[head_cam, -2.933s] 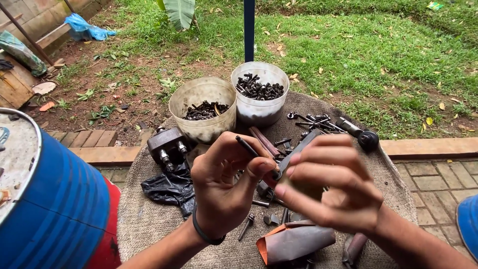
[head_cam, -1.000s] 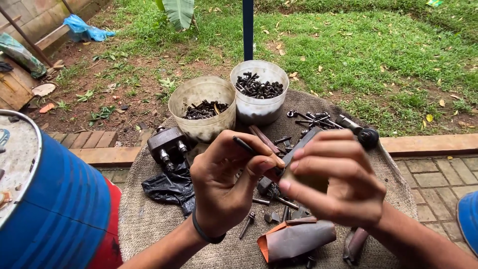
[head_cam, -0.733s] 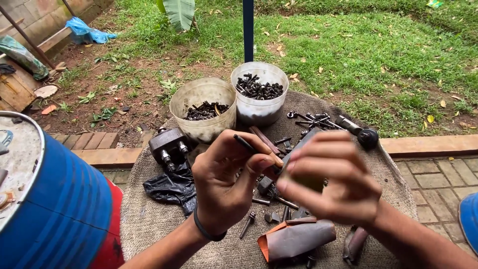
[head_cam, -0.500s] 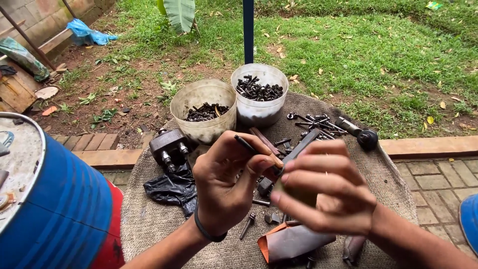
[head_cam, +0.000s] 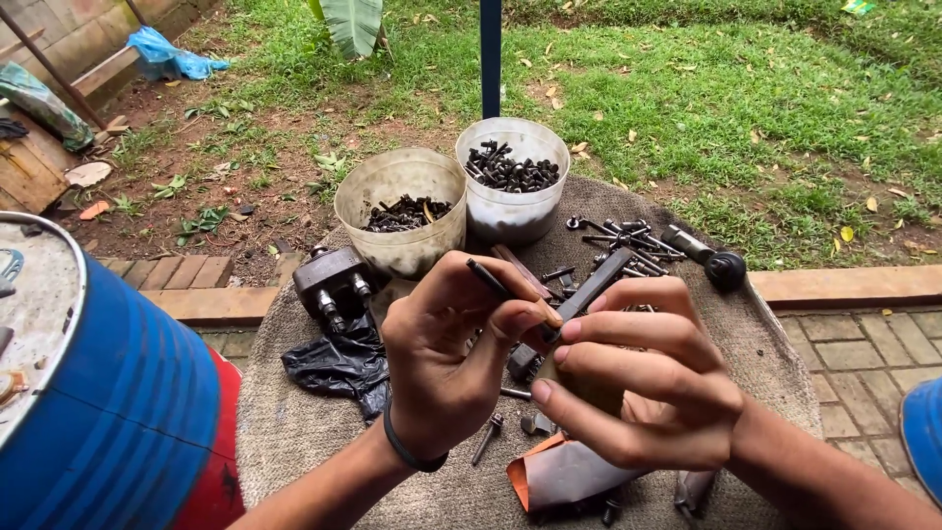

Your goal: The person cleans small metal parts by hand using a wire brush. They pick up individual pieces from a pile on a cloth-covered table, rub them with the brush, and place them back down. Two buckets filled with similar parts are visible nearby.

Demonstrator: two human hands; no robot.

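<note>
Hidden: the right hand [head_cam: 638,378] is curling over the spot where both hands are meeting, so what its fingers are pinching is hard to make out; the orange sheet [head_cam: 559,471] is lying partly under it.
Left hand [head_cam: 446,353]: fingers are clamping together on a thin dark bolt [head_cam: 491,280], which is sticking up and away from the thumb, above the mat's middle.
Right hand: fingers are bunching together against the left thumb; I cannot tell what they are gripping.
Cut off: the blue drum [head_cam: 108,412] is running off the left edge.
Mat [head_cam: 294,432]: bare sacking is showing at near left, beside the black bag [head_cam: 339,363].
Mid: a dark metal block [head_cam: 334,280] is sitting just left of the hands; loose bolts [head_cam: 623,236] are lying to the right.
Far: two tubs [head_cam: 402,211] [head_cam: 512,177] of dark hardware are standing side by side, touching, at the mat's far edge; a blue pole [head_cam: 491,54] is rising behind them.
</note>
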